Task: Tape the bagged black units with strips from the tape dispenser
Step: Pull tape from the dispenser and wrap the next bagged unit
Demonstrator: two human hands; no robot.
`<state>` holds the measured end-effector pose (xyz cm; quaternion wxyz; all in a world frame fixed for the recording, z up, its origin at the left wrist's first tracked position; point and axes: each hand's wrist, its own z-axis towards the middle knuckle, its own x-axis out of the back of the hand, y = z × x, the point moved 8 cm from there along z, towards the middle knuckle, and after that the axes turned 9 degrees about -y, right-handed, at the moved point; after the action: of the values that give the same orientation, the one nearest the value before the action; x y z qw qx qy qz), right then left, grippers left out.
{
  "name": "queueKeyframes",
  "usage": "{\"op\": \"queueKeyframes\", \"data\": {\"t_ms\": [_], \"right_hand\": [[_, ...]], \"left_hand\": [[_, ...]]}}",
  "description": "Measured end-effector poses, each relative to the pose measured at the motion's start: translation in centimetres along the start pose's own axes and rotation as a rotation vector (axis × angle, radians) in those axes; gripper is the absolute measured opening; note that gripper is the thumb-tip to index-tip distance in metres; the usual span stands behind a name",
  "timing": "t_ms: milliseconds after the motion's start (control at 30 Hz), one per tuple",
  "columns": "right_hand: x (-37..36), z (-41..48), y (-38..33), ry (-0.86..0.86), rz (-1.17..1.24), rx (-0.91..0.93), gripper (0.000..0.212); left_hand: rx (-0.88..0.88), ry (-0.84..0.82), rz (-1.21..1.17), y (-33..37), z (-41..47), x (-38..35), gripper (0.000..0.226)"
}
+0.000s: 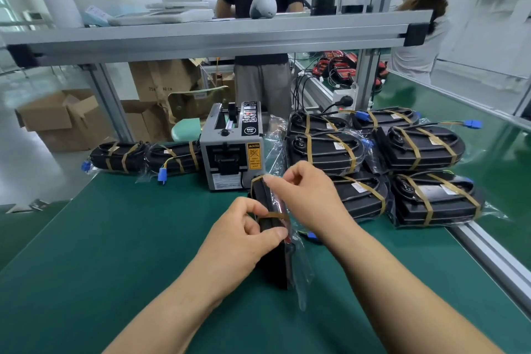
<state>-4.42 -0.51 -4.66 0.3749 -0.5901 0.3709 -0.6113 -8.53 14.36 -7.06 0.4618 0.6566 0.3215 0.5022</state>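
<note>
Green table with tape dispenser at centre; finished units stacked right. Bagged black unit stands on edge before the dispenser. Left hand pinches it; right hand fingers press a tan tape strip over the glossy bag. Likely next: smoothing strip ends flat.

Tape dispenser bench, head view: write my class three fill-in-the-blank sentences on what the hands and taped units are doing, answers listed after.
1. The bagged unit in both hands stands on its ____.
2. The left hand presses a ____ tape strip onto it.
3. The tape dispenser sits on a ____ mat, with two taped units to its left.

Answers: edge; brown; green
</note>
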Motion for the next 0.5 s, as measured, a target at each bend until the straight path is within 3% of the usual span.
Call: {"op": "queueKeyframes", "data": {"t_ms": [133, 333, 500], "right_hand": [[-1.7, 2.4, -0.7, -0.064, -0.308, -0.027, 0.031], [-1.5, 2.2, 0.1, 0.074, -0.377, 0.031, 0.030], [-1.3, 2.1, 0.1, 0.078, -0.391, 0.036, 0.033]], "left_hand": [[0.000, -0.011, 0.009, 0.1, 0.0, 0.1, 0.029], [-0.010, -0.087, -0.077, 0.1, 0.6, 0.7, 0.026], [0.173, 0.344, -0.467, -3.7, 6.8, 6.7, 0.016]]}}
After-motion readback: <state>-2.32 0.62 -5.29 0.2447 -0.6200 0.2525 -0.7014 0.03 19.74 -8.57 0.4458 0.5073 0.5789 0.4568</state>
